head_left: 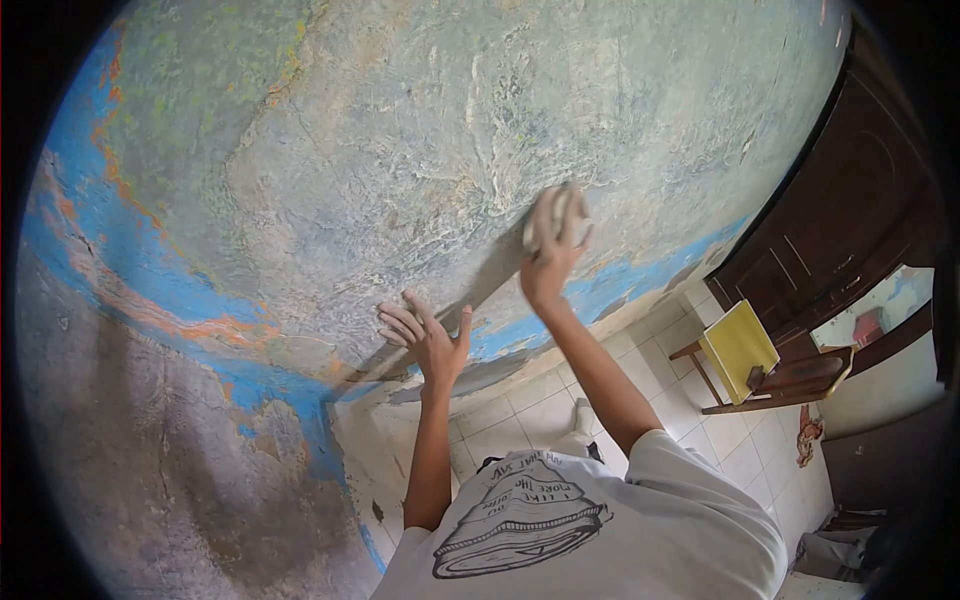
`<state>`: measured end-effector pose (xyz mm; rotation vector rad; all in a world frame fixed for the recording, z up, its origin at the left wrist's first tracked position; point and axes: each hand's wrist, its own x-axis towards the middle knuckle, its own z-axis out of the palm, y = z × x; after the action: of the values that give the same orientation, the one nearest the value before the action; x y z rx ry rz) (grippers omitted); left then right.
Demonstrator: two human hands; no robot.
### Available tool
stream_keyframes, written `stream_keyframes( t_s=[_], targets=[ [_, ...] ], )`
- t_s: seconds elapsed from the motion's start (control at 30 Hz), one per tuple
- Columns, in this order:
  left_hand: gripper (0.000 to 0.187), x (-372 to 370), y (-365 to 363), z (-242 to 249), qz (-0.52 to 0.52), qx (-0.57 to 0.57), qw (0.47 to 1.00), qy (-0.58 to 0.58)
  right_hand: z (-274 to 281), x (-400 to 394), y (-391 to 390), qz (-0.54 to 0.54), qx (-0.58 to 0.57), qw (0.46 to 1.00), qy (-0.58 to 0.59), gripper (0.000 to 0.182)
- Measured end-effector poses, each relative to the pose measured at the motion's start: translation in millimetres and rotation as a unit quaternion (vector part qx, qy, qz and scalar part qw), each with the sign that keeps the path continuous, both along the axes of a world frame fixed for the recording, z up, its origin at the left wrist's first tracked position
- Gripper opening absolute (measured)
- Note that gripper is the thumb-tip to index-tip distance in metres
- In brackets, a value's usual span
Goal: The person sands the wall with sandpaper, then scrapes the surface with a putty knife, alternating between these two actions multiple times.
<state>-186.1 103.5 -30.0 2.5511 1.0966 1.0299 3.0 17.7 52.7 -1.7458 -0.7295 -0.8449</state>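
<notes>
My right hand (553,248) presses a pale, whitish pad (531,236) flat against the rough painted wall (400,180). The hand is slightly blurred, and its fingers cover most of the pad, so its exact kind is hard to make out. Lower down and to the left, my left hand (432,342) is held up to the same wall, its dusty fingers spread and nothing in them. Around both hands the surface is grey, scraped and flaking. Blue paint (540,325) runs along its lower edge.
A wooden chair with a yellow seat (740,350) stands on the tiled floor (640,385) at right. Behind it is a dark wooden cabinet (830,190). An adjoining wall (170,450) meets this one at the left corner. A reddish-brown cloth-like thing (808,436) lies on the floor.
</notes>
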Motion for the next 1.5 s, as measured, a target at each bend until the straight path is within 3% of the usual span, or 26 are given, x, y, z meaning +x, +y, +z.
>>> stream_keyframes(
  t_s=[0.1, 0.2, 0.3, 0.33, 0.43, 0.57, 0.67, 0.77, 0.8, 0.93, 1.03, 1.1, 1.2, 1.3, 1.33, 1.43, 1.47, 1.5],
  targets=[
    [0.114, 0.5, -2.6, -1.1, 0.001, -0.005, 1.000, -0.005, -8.4, -1.4, -6.7, 0.036, -0.078, 0.981, -0.171, 0.060],
    [0.113, -1.7, 0.7, -0.1, -0.002, -0.001, 1.000, -0.006, 1.4, 6.6, -3.6, -0.032, 0.035, 0.999, 0.017, 0.052],
    [0.113, 3.2, -6.5, 0.2, 0.001, -0.007, 1.000, -0.016, -3.3, -16.7, -11.7, 0.056, -0.125, 0.981, -0.134, 0.054],
    [0.113, 2.4, -5.4, 2.1, 0.003, -0.007, 1.000, -0.018, -11.1, 0.6, -11.3, 0.039, -0.099, 0.980, -0.169, 0.060],
    [0.114, 0.3, -3.3, 0.6, 0.002, -0.018, 1.000, -0.004, -0.4, 8.5, -7.3, -0.025, 0.050, 0.998, 0.040, 0.063],
    [0.110, 2.0, -7.7, 1.9, 0.000, -0.013, 0.999, -0.030, -12.0, -9.5, -12.1, 0.065, -0.131, 0.974, -0.174, 0.066],
    [0.105, 2.6, -8.6, 6.4, 0.003, -0.044, 0.999, -0.021, -2.7, 16.0, -6.6, 0.013, 0.129, 0.991, 0.034, 0.062],
    [0.100, -2.0, -5.9, 1.2, -0.001, -0.039, 0.999, -0.015, -13.9, -11.3, -0.4, 0.072, -0.064, 0.988, -0.123, 0.066],
    [0.099, -1.2, -4.9, -0.9, -0.002, -0.033, 0.999, -0.019, 1.8, -24.8, -9.2, 0.118, -0.123, 0.974, -0.151, 0.056],
    [0.097, -3.7, -0.9, -6.7, 0.004, -0.031, 1.000, -0.003, 15.4, 9.0, -2.2, 0.020, 0.130, 0.989, 0.075, 0.061],
    [0.096, -3.5, -0.3, -9.4, 0.006, -0.006, 1.000, -0.004, -2.3, -15.2, -3.0, 0.121, -0.081, 0.981, -0.130, 0.068],
    [0.100, 0.8, 0.4, -13.8, 0.031, 0.004, 0.999, 0.017, 8.3, -15.4, -9.7, 0.137, -0.057, 0.982, -0.116, 0.065],
    [0.102, -3.2, 2.5, -17.1, 0.043, -0.002, 0.998, 0.039, 17.4, 9.2, 3.7, 0.073, 0.156, 0.985, -0.003, 0.062],
    [0.102, 6.7, 3.1, -19.5, 0.048, 0.025, 0.998, 0.034, 15.0, -16.5, 0.4, 0.160, -0.091, 0.971, -0.150, 0.066],
    [0.102, 6.5, 3.5, -21.6, 0.052, 0.042, 0.997, 0.032, 13.6, -4.5, 14.1, 0.097, -0.067, 0.954, -0.274, 0.066],
    [0.101, -1.8, 5.5, -18.2, 0.051, 0.016, 0.997, 0.056, 32.0, 11.1, -0.5, 0.032, 0.066, 0.997, -0.038, 0.065],
    [0.101, -1.6, 3.0, -16.7, 0.048, -0.008, 0.997, 0.066, 35.7, 6.9, 7.8, 0.035, 0.101, 0.994, -0.018, 0.060],
    [0.101, 1.2, 2.0, -18.1, 0.053, -0.001, 0.997, 0.057, 37.4, 2.1, 7.0, 0.054, 0.046, 0.995, -0.067, 0.060]
  ],
)
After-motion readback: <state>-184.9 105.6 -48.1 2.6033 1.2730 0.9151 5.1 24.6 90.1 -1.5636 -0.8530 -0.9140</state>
